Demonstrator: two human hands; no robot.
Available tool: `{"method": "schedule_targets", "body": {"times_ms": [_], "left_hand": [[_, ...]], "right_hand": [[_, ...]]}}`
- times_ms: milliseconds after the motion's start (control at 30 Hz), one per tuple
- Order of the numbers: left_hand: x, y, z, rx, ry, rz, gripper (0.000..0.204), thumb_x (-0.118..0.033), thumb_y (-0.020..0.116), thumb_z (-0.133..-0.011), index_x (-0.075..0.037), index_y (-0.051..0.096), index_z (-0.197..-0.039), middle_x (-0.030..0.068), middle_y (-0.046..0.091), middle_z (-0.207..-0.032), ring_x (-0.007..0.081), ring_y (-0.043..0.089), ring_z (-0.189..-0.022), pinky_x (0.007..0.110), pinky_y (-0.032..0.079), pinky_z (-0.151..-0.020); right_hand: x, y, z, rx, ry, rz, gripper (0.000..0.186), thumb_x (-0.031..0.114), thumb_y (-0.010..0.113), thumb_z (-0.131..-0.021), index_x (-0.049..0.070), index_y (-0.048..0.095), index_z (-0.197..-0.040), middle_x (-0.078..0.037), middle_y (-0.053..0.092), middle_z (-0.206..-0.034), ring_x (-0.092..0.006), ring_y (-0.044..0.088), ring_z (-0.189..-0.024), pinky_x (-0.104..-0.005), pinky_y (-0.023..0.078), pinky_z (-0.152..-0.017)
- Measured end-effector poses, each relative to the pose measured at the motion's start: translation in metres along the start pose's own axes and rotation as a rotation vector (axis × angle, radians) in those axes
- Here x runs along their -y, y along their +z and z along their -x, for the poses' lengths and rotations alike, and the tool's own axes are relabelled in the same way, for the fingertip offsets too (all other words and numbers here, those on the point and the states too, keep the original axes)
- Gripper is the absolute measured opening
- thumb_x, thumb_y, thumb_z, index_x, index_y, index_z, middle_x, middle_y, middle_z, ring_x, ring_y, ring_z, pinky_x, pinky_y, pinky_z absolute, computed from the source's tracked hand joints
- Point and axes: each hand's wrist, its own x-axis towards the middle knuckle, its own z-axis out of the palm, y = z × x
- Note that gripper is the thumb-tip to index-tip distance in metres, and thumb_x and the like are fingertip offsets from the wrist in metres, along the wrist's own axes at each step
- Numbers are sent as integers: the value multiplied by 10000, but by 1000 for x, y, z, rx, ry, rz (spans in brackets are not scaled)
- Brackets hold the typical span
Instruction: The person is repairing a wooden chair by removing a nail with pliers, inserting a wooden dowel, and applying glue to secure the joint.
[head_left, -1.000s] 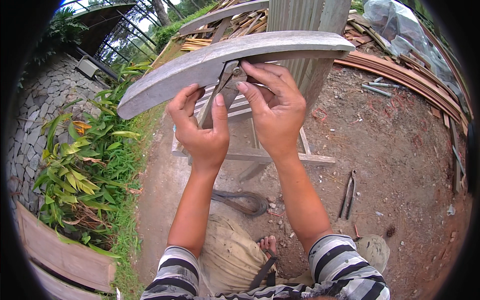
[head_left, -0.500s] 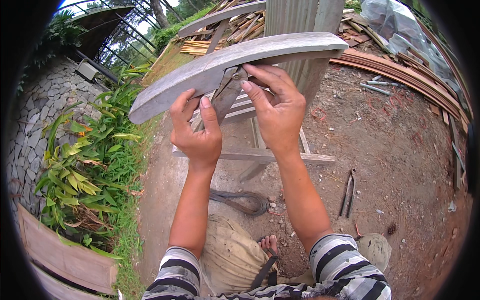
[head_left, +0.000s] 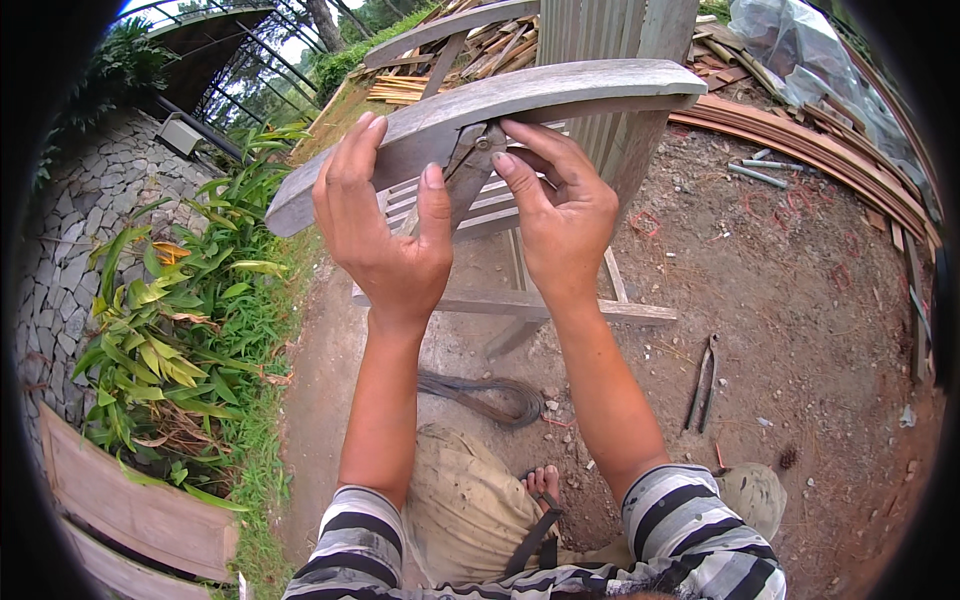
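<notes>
A weathered grey wooden chair shows a curved armrest (head_left: 560,82) with a slanting strut (head_left: 468,190) beneath it. At the strut's top, under the armrest, sits a dark jointed piece with a round bolt or pivot (head_left: 483,144). My right hand (head_left: 568,215) is closed beside that joint, thumb and forefinger against its right side; whatever they pinch is hidden. My left hand (head_left: 390,235) is open to the left of the strut. Its long fingers lie across the armrest's near side, and its thumb points up, apart from them.
Slatted chair back (head_left: 590,60) rises behind the armrest. Long-handled pincers (head_left: 702,385) lie on the dirt at right, and a coil of dark wire (head_left: 490,400) lies below the chair. Stacked planks (head_left: 800,140) curve along the far right; leafy plants (head_left: 190,350) border the left.
My left hand has uncurled, its fingers stretching up over the armrest's side. My right hand stays at the joint. The whole view has shifted slightly.
</notes>
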Motion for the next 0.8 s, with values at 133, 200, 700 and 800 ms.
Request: {"method": "schedule_targets", "body": {"times_ms": [133, 200, 700, 800], "left_hand": [[-7, -4, -15, 258, 47, -129, 651, -336, 837, -825, -112, 587, -1382, 79, 636, -1342, 297, 564, -1261, 575, 213, -1218], [-9, -7, -15, 336, 61, -160, 719, -378, 849, -798, -127, 567, -1410, 67, 629, -1365, 291, 557, -1273, 599, 185, -1226], [-9, 15, 1, 211, 36, -235, 782, -438, 864, -690, -165, 576, -1364, 22, 616, -1311, 253, 529, -1273, 637, 129, -1241], [-8, 13, 2, 200, 38, -256, 768, -457, 862, -696, -168, 586, -1353, 16, 624, -1288, 254, 532, -1268, 639, 128, -1241]], "right_hand": [[1, 1, 1, -30, -3, -8, 278, 8, 762, -919, -23, 733, -1195, -105, 727, -1167, -154, 706, -991, -276, 573, -872], [-3, 3, 2, -60, 33, -69, 268, -12, 766, -897, -17, 746, -1164, -107, 732, -1127, -155, 713, -966, -281, 601, -823], [38, -26, 0, -164, -95, 22, 220, 89, 665, -998, -16, 742, -1175, -124, 729, -1140, -186, 693, -1049, -315, 591, -879], [87, -48, 12, -183, -458, -285, 298, 143, 591, -1033, 16, 680, -1287, -154, 697, -1215, -251, 687, -1093, -372, 587, -926]]}}
